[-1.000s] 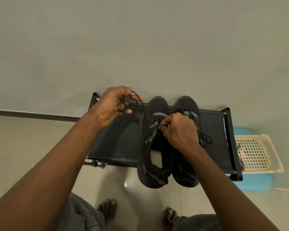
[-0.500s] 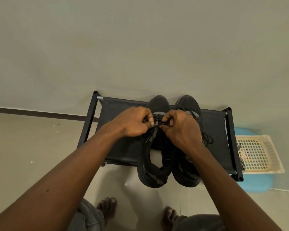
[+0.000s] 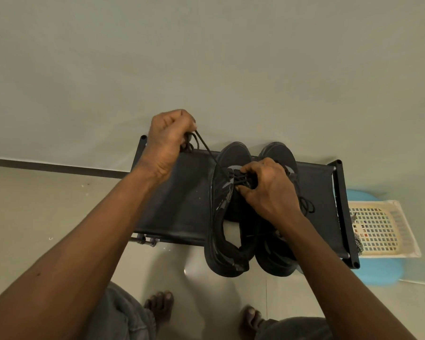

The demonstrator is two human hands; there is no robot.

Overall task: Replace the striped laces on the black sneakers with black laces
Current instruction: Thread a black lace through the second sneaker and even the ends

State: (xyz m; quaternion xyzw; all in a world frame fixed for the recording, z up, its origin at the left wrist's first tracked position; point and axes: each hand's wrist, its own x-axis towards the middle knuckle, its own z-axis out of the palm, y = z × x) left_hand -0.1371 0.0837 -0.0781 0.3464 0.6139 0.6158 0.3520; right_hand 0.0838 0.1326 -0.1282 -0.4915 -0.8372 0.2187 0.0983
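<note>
My left hand (image 3: 168,141) pinches the black lace (image 3: 207,151), taut from the left sneaker (image 3: 233,155) on the black rack (image 3: 177,204). My right hand (image 3: 268,190) pinches its lacing. Beside the rack, a cream basket (image 3: 390,254) has something striped (image 3: 358,245) at its edge.

Grey denim trousers (image 3: 125,317); 2 bare feet (image 3: 158,306); forearms (image 3: 88,236) bare.
</note>
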